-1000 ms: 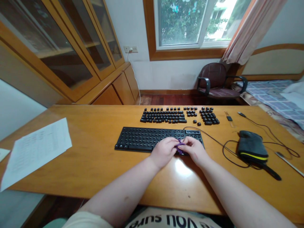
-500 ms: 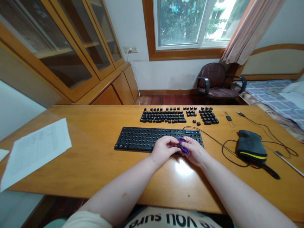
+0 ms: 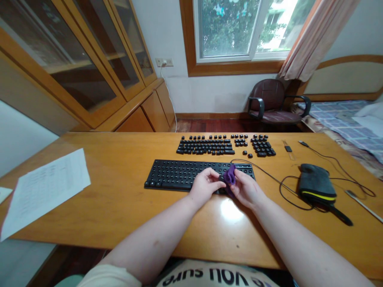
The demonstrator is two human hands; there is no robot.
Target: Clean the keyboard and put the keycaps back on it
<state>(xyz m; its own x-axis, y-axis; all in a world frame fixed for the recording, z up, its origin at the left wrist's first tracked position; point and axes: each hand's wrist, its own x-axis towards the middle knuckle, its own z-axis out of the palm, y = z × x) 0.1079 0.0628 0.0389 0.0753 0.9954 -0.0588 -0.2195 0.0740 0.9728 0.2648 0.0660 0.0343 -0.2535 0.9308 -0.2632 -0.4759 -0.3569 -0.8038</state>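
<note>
My left hand (image 3: 206, 184) and my right hand (image 3: 245, 187) meet over the near right part of a black keyboard base (image 3: 179, 174) that has no keycaps on it. Both hands pinch a small purple tool (image 3: 229, 176), which looks like a keycap puller, held upright between them. Something small and dark sits between my left fingertips and the purple tool; I cannot make out what it is. The removed black keycaps (image 3: 206, 146) lie in keyboard order on the desk behind the base.
The wooden desk (image 3: 119, 199) also holds a printed paper sheet (image 3: 44, 187) at the left, a dark pouch with a yellow stripe (image 3: 317, 184), cables (image 3: 287, 191) and a pen (image 3: 363, 205) at the right. A chair (image 3: 273, 103) stands behind the desk.
The purple tool has been lifted from low between my hands to an upright position; both hands rose slightly over the keyboard base.
</note>
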